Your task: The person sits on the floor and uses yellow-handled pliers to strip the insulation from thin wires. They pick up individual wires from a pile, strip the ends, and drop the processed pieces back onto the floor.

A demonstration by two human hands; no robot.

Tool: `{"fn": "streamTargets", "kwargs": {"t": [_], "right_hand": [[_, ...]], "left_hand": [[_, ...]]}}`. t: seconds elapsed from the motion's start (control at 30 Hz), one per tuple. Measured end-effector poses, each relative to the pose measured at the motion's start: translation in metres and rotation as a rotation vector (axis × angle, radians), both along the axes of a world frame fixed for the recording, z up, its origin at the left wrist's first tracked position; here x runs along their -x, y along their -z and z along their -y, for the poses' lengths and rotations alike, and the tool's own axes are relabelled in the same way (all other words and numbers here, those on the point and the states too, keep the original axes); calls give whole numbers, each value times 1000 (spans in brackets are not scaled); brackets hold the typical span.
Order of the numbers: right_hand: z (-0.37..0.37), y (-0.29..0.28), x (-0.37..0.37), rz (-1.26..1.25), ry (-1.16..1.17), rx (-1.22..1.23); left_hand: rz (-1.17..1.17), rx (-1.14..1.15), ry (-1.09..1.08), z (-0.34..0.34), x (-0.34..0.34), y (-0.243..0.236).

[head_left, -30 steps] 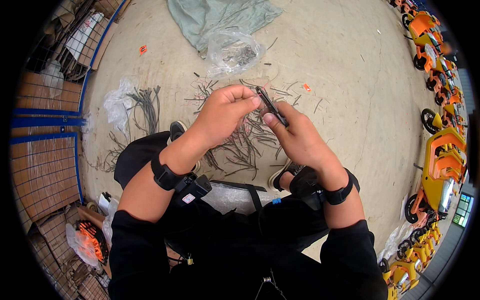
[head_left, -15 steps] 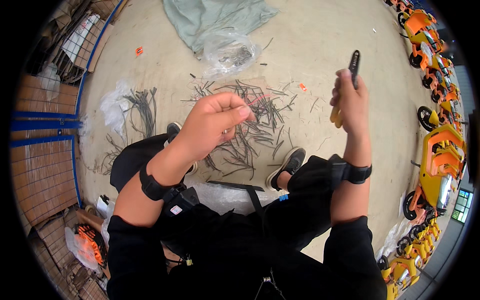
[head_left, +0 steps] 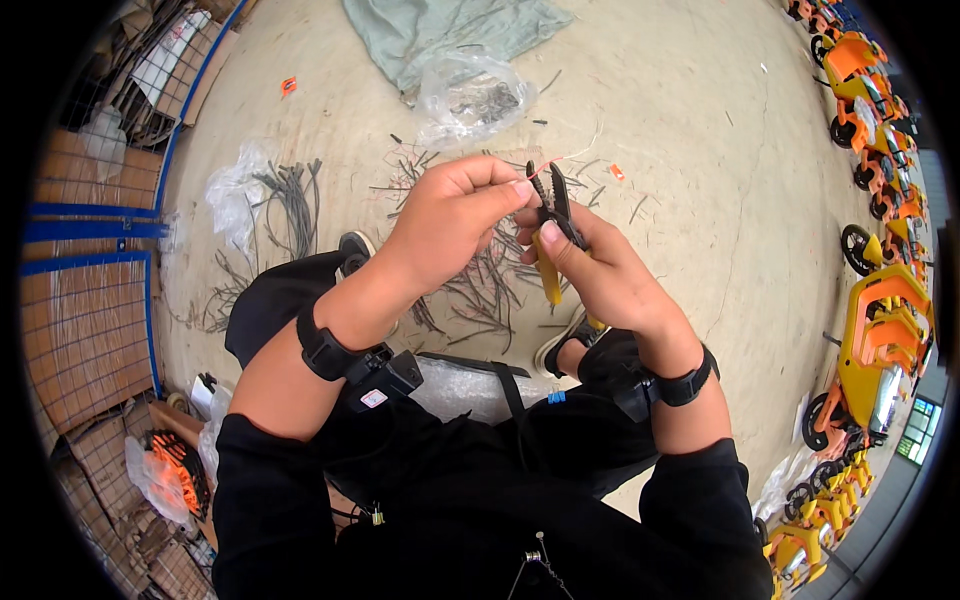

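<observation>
Pinched between the thumb and forefinger of my left hand (head_left: pixel 435 225) is a thin wire (head_left: pixel 566 157), reddish near my fingers and whitish toward its loose end. My right hand (head_left: pixel 610 275) grips a pair of wire strippers (head_left: pixel 551 275) with yellow handles and black toothed jaws. The jaws stand apart and point away from me, right beside my left fingertips. The wire passes by the jaw tips; whether it touches them I cannot tell. Beneath both hands, a loose pile of dark cable pieces (head_left: pixel 480 295) lies scattered over the floor.
Left of the pile lie a bundle of grey cables (head_left: pixel 295 215) and crumpled clear plastic (head_left: pixel 235 195). Beyond it are a clear bag (head_left: pixel 460 105) with dark scraps and a grey-green sheet (head_left: pixel 450 35). Blue-framed mesh cages (head_left: pixel 90 230) stand left, orange-yellow ride-on bikes (head_left: pixel 870 340) right.
My right hand has swung left and inward, bringing the strippers beside my left hand. Their jaws, closed before, are now spread. The wire in my left hand now shows more clearly.
</observation>
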State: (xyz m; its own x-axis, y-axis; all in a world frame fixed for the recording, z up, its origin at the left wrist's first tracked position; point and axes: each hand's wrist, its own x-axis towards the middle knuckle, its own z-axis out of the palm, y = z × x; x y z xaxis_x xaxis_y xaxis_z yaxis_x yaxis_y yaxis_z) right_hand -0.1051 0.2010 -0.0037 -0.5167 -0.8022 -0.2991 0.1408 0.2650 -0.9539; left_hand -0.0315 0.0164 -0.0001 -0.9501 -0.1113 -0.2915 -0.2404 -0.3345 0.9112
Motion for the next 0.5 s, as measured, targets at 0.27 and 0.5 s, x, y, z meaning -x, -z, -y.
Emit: {"fn": "streamTargets", "kwargs": {"t": [0.27, 0.5], "right_hand": [[-1, -4, 0, 5, 26, -60], [0, -4, 0, -22, 9, -89]], "left_hand": [[-1, 70, 15, 0, 2, 5], [24, 78, 29, 0, 1, 9]]}}
